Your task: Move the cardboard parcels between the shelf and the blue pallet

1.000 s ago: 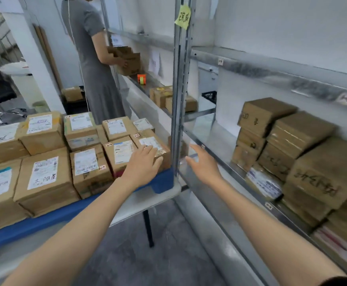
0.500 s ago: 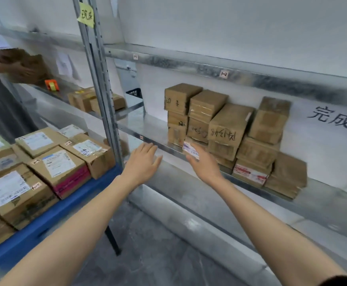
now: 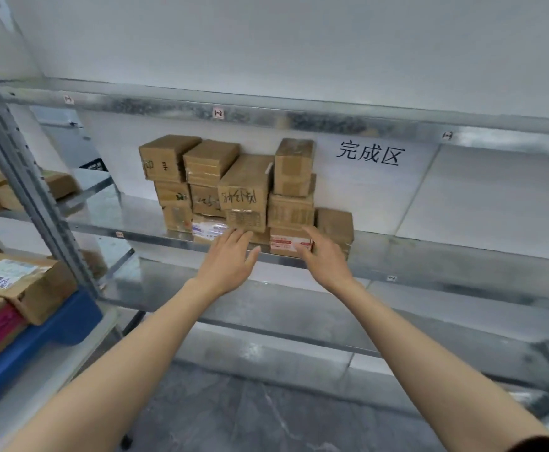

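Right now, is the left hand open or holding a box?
Open. The left hand has straight fingers, stretched toward the stacked parcels on the shelf, gripping nothing.

Both hands (image 3: 229, 262) (image 3: 323, 259) outstretched; fingers seemingly relaxed

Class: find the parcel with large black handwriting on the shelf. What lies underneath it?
Under the handwritten parcel sits another brown parcel with a taped label. What lies lower in that stack is mostly covered by the left hand, so it cannot be told.
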